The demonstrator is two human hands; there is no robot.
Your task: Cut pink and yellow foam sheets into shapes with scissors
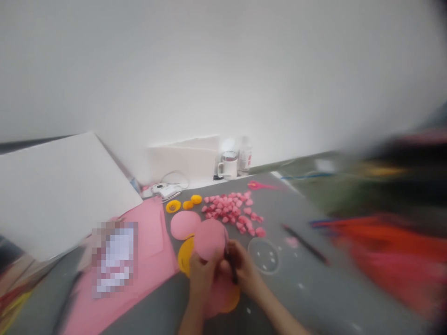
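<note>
My left hand [200, 272] is closed on a pink paper disc [209, 238], holding it up off the grey table [314, 288]. My right hand [242, 270] is closed round a thin dark tool [230, 265] that touches the disc's right edge; the blur hides what kind of tool it is. Under my hands lie a yellow paper circle [185, 255] and more pink and yellow cut shapes [226, 298]. A second pink disc [184, 224] lies just behind.
Several small pink folded pieces [232, 209] are heaped behind my hands, with yellow rings [173, 206] to their left. Pink sheets [146, 251] lie left, a white board [59, 190] behind them. A dark pen [305, 244], round clear lid [264, 256], pink scissors [260, 185], white mug [228, 165], blurred red material [391, 251] right.
</note>
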